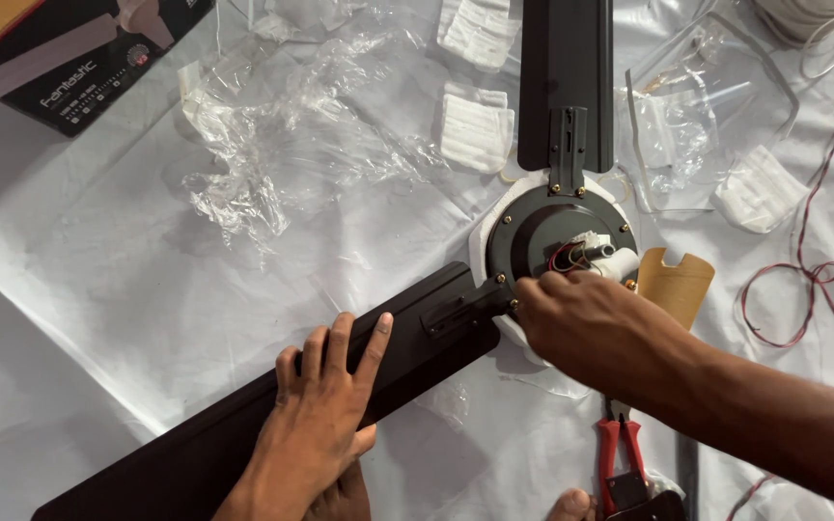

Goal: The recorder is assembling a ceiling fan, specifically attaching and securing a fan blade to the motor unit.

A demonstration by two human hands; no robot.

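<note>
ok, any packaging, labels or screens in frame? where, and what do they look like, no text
Fan carton: top left corner, rectangular box, black printed face showing a pale fan picture, tan cardboard edge.
Clear plastic wrap: crumpled, right of the carton.
White foam pads: top centre, beside the upper fan blade.
No screens or signs visible.

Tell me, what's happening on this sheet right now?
A person is working on a dark ceiling fan laid on a white sheet. The left hand presses flat on one fan blade, while the right hand fingers the spot where that blade meets the round motor hub. Red-handled pliers lie nearby, with crumpled clear plastic wrap.
</note>
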